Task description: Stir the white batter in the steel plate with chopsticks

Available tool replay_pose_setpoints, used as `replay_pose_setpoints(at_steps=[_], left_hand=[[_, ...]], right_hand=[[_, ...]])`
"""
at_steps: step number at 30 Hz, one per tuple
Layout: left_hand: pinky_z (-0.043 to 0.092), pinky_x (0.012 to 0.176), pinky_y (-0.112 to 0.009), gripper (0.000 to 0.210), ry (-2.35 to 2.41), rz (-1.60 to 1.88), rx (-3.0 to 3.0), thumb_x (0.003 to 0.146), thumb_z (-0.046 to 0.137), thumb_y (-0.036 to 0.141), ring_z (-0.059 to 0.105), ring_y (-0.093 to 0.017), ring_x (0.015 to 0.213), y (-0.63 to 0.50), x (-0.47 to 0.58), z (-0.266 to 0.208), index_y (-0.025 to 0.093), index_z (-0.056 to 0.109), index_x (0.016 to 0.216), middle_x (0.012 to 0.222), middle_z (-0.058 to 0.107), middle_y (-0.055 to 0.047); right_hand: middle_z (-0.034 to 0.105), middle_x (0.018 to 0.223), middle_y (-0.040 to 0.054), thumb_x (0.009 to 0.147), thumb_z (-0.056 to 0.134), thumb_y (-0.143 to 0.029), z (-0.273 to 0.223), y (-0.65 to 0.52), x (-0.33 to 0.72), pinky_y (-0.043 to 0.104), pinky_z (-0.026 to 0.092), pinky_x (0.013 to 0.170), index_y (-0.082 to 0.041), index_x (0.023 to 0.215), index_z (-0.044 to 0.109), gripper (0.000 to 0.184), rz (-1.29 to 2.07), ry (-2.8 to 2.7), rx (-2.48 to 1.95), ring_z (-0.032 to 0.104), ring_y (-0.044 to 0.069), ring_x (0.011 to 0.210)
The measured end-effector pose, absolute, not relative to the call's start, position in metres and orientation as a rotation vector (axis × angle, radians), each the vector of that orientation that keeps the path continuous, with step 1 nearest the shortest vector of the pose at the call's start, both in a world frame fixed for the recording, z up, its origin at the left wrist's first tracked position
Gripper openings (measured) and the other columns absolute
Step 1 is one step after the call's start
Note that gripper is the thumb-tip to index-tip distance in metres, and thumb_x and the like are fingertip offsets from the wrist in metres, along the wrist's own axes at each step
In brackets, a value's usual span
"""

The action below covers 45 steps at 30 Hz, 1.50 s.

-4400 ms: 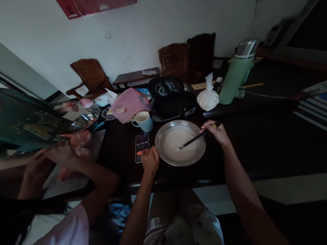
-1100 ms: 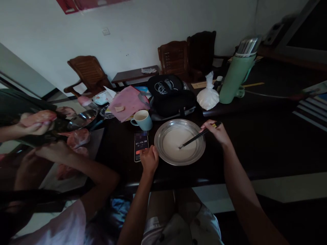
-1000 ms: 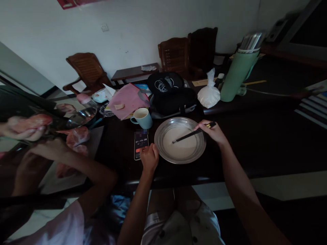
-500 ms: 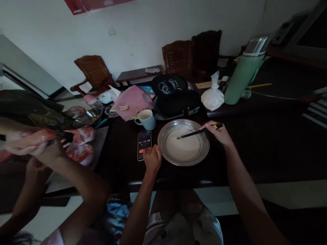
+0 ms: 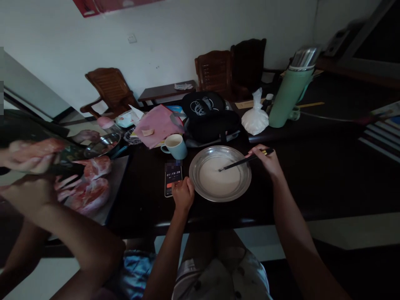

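Note:
A wide metal bowl (image 5: 194, 183) stands on the dark table before me, with a pale, milky liquid (image 5: 218, 179) in it. Dark chopsticks (image 5: 242, 161) with gold bands are gripped in my right hand (image 5: 265, 160), over the bowl's right rim. Their tips dip into the liquid near the middle. Curled into a fist, my left hand (image 5: 183, 193) lies against the bowl's left rim and overlaps the lower corner of a phone (image 5: 169, 175) showing a timer. Whether its fingers pinch the rim is hidden. A light blue mug (image 5: 176, 146) is behind the phone.
At left a co-worker's hands (image 5: 31, 162) hold a piece of meat (image 5: 39, 150) above a board (image 5: 114, 193) with raw meat (image 5: 92, 193). Behind the bowl are a black case (image 5: 212, 127), a knotted bag of white powder (image 5: 255, 121) and a green thermos (image 5: 289, 98).
The view has shifted slightly, so everything sits a little further left. The chopstick tips have moved slightly right within the liquid. The co-worker's arms have moved, uncovering more meat on the board.

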<state>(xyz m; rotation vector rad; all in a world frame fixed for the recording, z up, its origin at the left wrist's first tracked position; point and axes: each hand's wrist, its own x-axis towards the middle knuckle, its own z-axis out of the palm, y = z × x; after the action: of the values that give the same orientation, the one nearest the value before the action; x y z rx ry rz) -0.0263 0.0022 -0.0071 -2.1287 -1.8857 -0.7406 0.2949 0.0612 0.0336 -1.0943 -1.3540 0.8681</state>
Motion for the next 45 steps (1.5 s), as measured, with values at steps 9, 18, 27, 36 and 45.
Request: replay_pose_setpoints(at_steps=[9, 18, 27, 36, 45], left_hand=[[0.032, 0.07, -0.033, 0.039, -1.849, -0.732, -2.136, 0.095, 0.025, 0.024, 0.052, -0.017, 0.055, 0.003, -0.028, -0.007, 0.02, 0.051, 0.067, 0.056, 0.056, -0.003], [0.032, 0.069, -0.033, 0.038, -1.841, -0.736, -2.138, 0.095, 0.024, 0.023, 0.053, -0.018, 0.056, 0.004, -0.027, -0.007, 0.02, 0.05, 0.067, 0.057, 0.058, -0.004], [0.033, 0.07, -0.033, 0.038, -1.804, -0.736, -2.11, 0.095, 0.024, 0.023, 0.053, -0.018, 0.056, 0.004, -0.028, -0.008, 0.02, 0.048, 0.066, 0.056, 0.057, -0.004], [0.032, 0.071, -0.033, 0.037, -1.823, -0.741, -2.117, 0.094, 0.025, 0.022, 0.052, -0.018, 0.056, 0.004, -0.027, -0.008, 0.02, 0.05, 0.066, 0.057, 0.056, -0.004], [0.034, 0.072, -0.034, 0.037, -1.857, -0.763, -2.135, 0.094, 0.025, 0.024, 0.052, -0.018, 0.055, 0.003, -0.027, -0.007, 0.021, 0.05, 0.067, 0.056, 0.055, -0.003]], right_hand=[[0.074, 0.075, 0.0031, 0.081, 0.062, -0.05, 0.036, 0.062, 0.286, 0.032, 0.051, 0.076, -0.022, 0.075, 0.071, 0.03, 0.894, -1.481, -1.061, 0.069, 0.021, 0.079], [0.072, 0.067, 0.0024, 0.081, 0.061, -0.05, 0.036, 0.061, 0.287, 0.032, 0.052, 0.071, -0.021, 0.072, 0.069, 0.032, 0.995, -1.487, -1.033, 0.069, 0.02, 0.068], [0.07, 0.062, 0.0001, 0.083, 0.061, -0.047, 0.034, 0.062, 0.296, 0.03, 0.05, 0.068, -0.022, 0.073, 0.068, 0.028, 0.875, -1.328, -1.084, 0.067, 0.018, 0.062], [0.074, 0.074, 0.0022, 0.082, 0.062, -0.048, 0.034, 0.064, 0.29, 0.032, 0.051, 0.073, -0.023, 0.075, 0.07, 0.027, 0.822, -1.384, -1.076, 0.068, 0.019, 0.073], [0.074, 0.072, 0.0028, 0.083, 0.06, -0.05, 0.036, 0.06, 0.287, 0.032, 0.052, 0.076, -0.022, 0.074, 0.07, 0.032, 0.942, -1.52, -1.047, 0.069, 0.02, 0.075]])
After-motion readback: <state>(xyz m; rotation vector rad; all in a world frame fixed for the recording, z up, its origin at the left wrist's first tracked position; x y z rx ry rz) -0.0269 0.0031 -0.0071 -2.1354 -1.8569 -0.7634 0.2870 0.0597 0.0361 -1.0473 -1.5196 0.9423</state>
